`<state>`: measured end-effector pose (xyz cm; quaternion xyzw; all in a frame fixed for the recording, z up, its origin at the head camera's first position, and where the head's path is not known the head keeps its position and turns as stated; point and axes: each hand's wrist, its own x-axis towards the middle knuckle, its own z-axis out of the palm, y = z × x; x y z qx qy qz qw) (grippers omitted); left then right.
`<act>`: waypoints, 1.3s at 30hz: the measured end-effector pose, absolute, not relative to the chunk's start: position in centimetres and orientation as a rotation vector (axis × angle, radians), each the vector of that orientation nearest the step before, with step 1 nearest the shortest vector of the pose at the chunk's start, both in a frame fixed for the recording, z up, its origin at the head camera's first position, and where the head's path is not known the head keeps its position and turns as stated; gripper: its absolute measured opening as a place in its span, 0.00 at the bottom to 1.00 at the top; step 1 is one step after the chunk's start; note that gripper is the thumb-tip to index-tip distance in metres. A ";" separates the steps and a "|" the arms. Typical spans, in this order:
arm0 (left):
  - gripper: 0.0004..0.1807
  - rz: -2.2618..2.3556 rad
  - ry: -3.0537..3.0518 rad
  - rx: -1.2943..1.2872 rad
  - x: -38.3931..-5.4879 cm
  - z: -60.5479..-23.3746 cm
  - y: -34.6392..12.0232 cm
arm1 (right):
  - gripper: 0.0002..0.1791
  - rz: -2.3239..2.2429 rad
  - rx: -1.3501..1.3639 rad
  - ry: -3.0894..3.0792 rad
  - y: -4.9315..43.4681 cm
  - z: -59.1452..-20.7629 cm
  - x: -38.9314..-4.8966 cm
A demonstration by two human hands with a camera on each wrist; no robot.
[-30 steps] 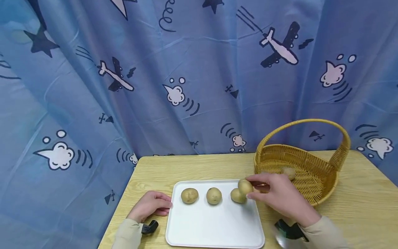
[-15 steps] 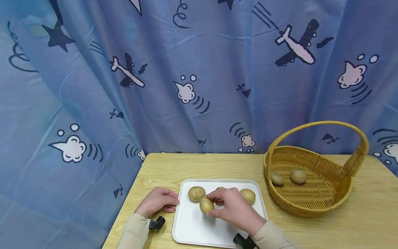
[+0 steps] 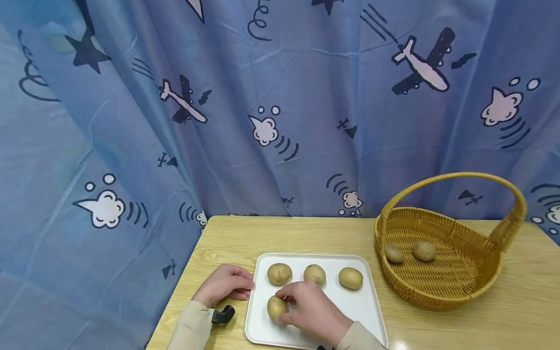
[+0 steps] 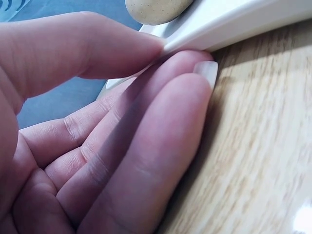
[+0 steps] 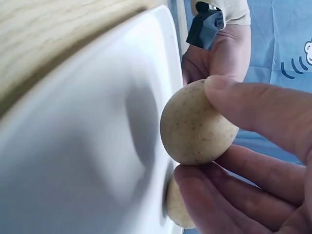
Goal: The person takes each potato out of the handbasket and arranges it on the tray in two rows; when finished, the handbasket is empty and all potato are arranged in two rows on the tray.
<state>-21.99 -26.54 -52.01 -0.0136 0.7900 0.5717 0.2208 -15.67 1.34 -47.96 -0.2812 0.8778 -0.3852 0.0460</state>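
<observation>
In the head view, my right hand [image 3: 312, 311] pinches a round tan potato [image 3: 276, 307] between thumb and fingers over the front left of a white tray [image 3: 354, 311]. The right wrist view has this speckled potato [image 5: 197, 124] close above the tray surface, its shadow beside it. Three more potatoes lie in a row along the tray's far side: left [image 3: 279, 274], middle [image 3: 314, 274] and right [image 3: 351, 278]. My left hand [image 3: 225, 283] grips the tray's left edge, thumb on the rim [image 4: 195, 44] and fingertips below it in the left wrist view.
A wicker basket [image 3: 430, 299] with a tall arched handle stands right of the tray, holding two potatoes, one by its left wall [image 3: 393, 253] and one nearer the middle [image 3: 424, 251]. The wooden table [image 3: 280, 233] ends at a blue patterned curtain [image 3: 245, 175].
My right hand has carried the potato from the tray's right side leftward and then lower, toward the front left. The left hand keeps its grip on the edge. The head view has shifted slightly.
</observation>
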 end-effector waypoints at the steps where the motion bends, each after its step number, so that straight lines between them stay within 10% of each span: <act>1: 0.18 1.583 2.185 -0.036 -22.0 -52.0 -26.5 | 0.20 -1.171 -0.852 2.684 1.3 -48.0 -15.6; 39: 0.18 1.574 2.182 -0.049 -21.8 -51.8 -26.5 | 0.21 -1.135 -0.821 2.740 0.8 -48.8 -15.2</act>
